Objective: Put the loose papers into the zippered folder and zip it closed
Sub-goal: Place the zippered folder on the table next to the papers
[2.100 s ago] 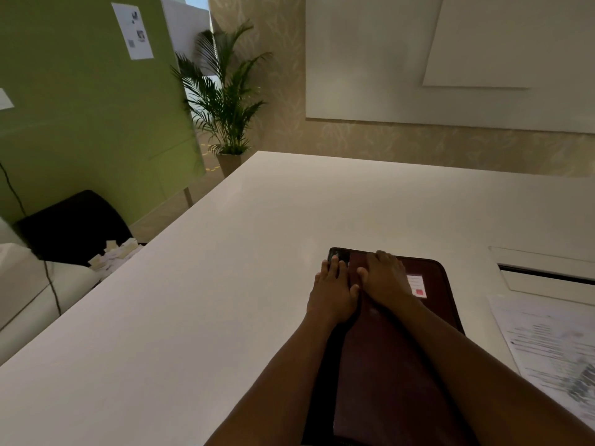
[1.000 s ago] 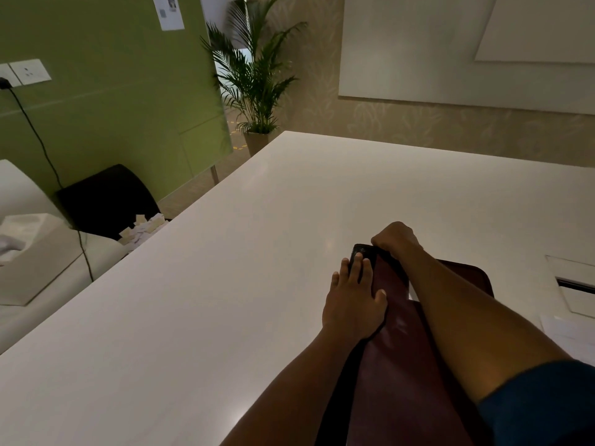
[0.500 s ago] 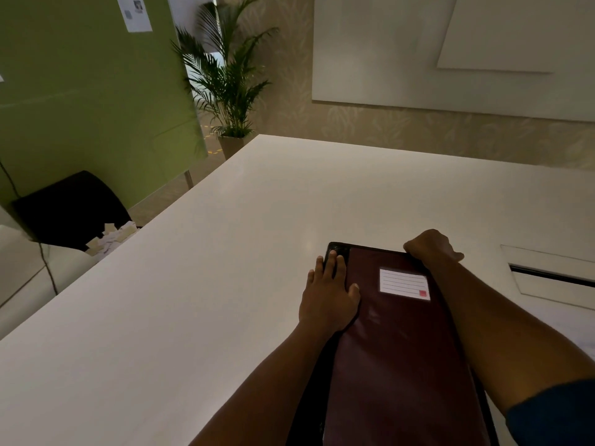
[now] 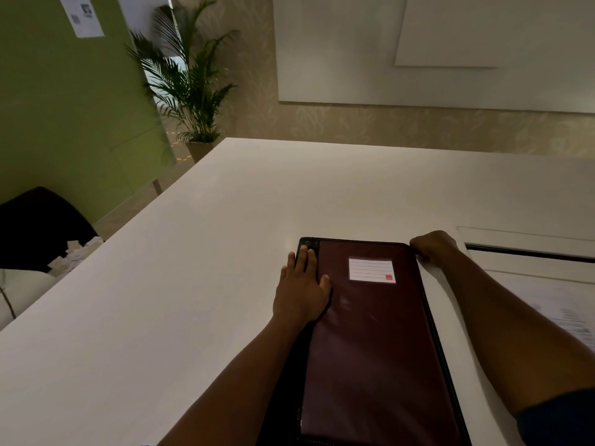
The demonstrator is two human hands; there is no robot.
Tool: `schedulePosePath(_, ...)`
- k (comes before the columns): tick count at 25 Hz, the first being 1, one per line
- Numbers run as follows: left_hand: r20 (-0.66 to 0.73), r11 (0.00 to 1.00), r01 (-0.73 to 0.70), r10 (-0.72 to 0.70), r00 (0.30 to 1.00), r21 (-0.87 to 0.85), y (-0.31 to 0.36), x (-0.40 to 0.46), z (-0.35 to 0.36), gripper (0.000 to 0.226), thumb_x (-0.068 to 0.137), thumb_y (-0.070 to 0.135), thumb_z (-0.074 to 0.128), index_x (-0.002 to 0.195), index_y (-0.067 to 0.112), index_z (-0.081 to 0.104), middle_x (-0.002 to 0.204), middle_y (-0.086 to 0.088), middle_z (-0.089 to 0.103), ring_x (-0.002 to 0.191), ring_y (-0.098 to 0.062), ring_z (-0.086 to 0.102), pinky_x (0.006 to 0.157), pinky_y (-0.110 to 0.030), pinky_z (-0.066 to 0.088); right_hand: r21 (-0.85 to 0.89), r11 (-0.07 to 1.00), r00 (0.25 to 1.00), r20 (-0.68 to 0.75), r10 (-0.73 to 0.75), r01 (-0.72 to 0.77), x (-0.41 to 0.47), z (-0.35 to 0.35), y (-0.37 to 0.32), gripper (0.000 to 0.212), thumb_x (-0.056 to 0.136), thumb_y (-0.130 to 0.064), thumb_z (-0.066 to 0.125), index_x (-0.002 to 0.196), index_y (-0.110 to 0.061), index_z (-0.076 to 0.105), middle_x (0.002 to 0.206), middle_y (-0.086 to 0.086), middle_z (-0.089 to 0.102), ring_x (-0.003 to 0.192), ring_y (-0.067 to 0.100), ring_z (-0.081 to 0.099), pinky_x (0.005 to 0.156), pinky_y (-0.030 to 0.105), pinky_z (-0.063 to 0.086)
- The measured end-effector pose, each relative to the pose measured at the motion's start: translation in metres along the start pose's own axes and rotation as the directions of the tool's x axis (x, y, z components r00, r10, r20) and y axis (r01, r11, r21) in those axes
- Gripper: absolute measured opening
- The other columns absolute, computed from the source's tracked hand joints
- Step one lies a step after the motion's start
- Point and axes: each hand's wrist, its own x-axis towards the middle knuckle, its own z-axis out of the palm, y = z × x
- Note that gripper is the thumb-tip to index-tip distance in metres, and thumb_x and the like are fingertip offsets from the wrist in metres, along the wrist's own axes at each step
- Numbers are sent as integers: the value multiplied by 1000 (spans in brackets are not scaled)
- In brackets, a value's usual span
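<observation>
Zippered folder (image 4: 370,333) on white table (image 4: 193,284), left hand (image 4: 301,291) flat, right hand (image 4: 433,247) fingers seemingly pinching far corner

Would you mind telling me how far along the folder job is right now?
Early stage, by the look of it. The folder lies flat and shut on the table. In hand: the left hand presses its far left corner, and the right hand curls at the far right corner, apparently working the zip. Still left: the papers lie loose to the right, outside the folder.
</observation>
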Motion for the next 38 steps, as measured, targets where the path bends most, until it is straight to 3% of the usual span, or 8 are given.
schedulePosePath(4, 1, 1000, 0, 0, 1000, 5, 0, 0, 0, 70, 97, 48, 27, 156, 17, 6, 165, 1, -1, 151, -22, -6, 121, -40, 6, -84, 977, 980, 69, -188, 194, 4, -11, 15, 17, 79, -8, 63, 64, -11, 58, 65, 6, 59, 59, 22, 56, 54, 24, 42)
schedulePosePath(6, 0, 1000, -4, 4, 1000, 10, -1, 0, 0, 69, 98, 48, 27, 156, 17, 7, 165, 0, -1, 151, -22, -5, 121, -40, 7, -44, 946, 940, 140, -312, 321, 4, -14, 23, 13, 81, -6, 67, 81, -19, 68, 83, 3, 67, 79, 22, 64, 71, 30, 52)
schedulePosePath(10, -2, 1000, -4, 4, 1000, 9, 0, 0, 0, 69, 98, 47, 27, 156, 17, 6, 165, 0, -1, 151, -22, -6, 121, -40, 7, -141, 821, 831, 169, -530, 553, 4, -10, 29, 29, 85, -3, 62, 107, -19, 72, 100, -4, 67, 99, 19, 63, 83, 29, 42)
schedulePosePath(14, -2, 1000, 1, -1, 1000, 12, -1, 0, -1, 69, 98, 48, 27, 156, 17, 6, 165, 0, -2, 151, -22, -6, 121, -39, 5, -109, 820, 827, 112, -551, 561, 6, -4, 33, 23, 87, -4, 60, 101, -16, 75, 103, 4, 73, 99, 24, 64, 80, 28, 40)
schedulePosePath(21, -4, 1000, 1, -1, 1000, 2, -2, 0, 2, 70, 97, 48, 27, 156, 18, 6, 165, 1, -2, 151, -21, -6, 122, -39, 5, -159, 804, 816, 25, -577, 574, -1, 1, 40, 16, 86, -13, 62, 73, -22, 63, 83, 1, 67, 81, 24, 61, 70, 33, 45)
schedulePosePath(26, -4, 1000, 0, 0, 1000, -6, -1, 0, -1, 70, 97, 48, 27, 156, 17, 7, 165, 0, -1, 151, -22, -5, 121, -40, 6, -243, 789, 817, 23, -576, 564, -13, -1, 48, 31, 82, -3, 57, 60, -24, 49, 68, -5, 56, 66, 19, 55, 58, 32, 42)
schedulePosePath(30, 5, 1000, 1, -1, 1000, -13, -1, -3, -3, 70, 97, 48, 28, 156, 17, 8, 165, 0, 0, 151, -23, -4, 122, -40, 7, -268, 762, 791, 4, -612, 590, -38, -3, 69, 36, 80, 2, 57, 59, -25, 47, 63, -6, 52, 57, 9, 47, 51, 29, 36)
schedulePosePath(38, 26, 1000, -8, 8, 1000, 16, 3, -7, -8, 70, 97, 47, 29, 156, 13, 12, 164, -4, 5, 150, -31, 6, 120, -44, 14, -381, 727, 775, -39, -630, 572, -106, -1, 110, 23, 77, 9, 53, 70, -13, 55, 65, -2, 52, 64, 22, 49, 48, 26, 30)
